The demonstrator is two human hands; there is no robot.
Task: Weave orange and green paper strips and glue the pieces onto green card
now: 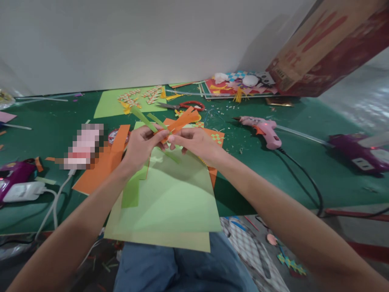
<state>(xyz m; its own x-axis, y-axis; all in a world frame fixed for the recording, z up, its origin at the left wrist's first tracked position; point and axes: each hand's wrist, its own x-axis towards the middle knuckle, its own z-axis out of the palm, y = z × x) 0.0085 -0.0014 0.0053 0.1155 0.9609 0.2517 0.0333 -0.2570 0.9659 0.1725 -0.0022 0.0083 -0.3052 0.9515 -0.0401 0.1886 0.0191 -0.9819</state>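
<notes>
Above the green sheets, my left hand (142, 144) and my right hand (194, 142) meet at the fingertips. Both are closed on orange paper strips (185, 119) and green paper strips (146, 117) that cross between them. The orange strips fan out up and to the right, the green ones up and to the left. Where the strips cross is partly hidden by my fingers. Under my hands lies a pale green paper sheet (176, 194), overhanging the table's front edge. Orange paper (103, 170) lies left of my left hand.
Red-handled scissors (191, 106) lie behind my hands. A pink glue gun (264, 127) with a cord rests at right, a purple power strip (358, 150) beyond it. Woven paper pieces (152, 95) lie at the back. A blurred pink object (85, 142) on a cable is at left.
</notes>
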